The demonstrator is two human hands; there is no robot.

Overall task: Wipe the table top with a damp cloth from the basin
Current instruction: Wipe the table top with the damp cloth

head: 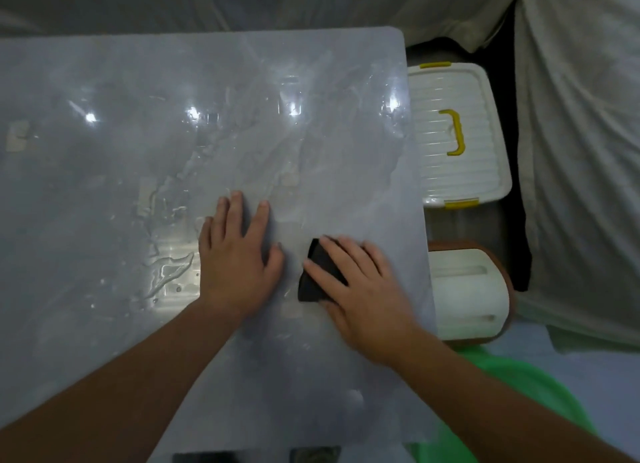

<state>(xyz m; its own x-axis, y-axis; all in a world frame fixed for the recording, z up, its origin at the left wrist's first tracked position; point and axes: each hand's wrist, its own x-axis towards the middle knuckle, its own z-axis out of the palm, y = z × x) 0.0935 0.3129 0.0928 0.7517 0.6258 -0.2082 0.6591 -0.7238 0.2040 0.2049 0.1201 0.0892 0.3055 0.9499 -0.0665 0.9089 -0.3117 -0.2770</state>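
**A:** What's in the tubs?

**B:** Can't tell. The white box (460, 171) beside the desk (104, 185) has its lid on. The green basin (540, 393) is mostly hidden behind the desk edge and the right arm.

**A:** Hands?

**B:** 2, both flat on the wet desk. Left hand (239, 254) has its fingers (261, 215) spread, holding nothing. Right hand (363, 289) has straight fingers pressing the dark cloth (317, 275) near the right edge.

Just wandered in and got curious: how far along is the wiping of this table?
Well under way. Done: the glossy grey table top shows wet streaks and small puddles across its middle. In hand: the right hand presses a dark cloth flat near the right edge; the left hand rests flat beside it. Left: the near strip looks duller, perhaps not yet wiped, and the puddles need spreading.
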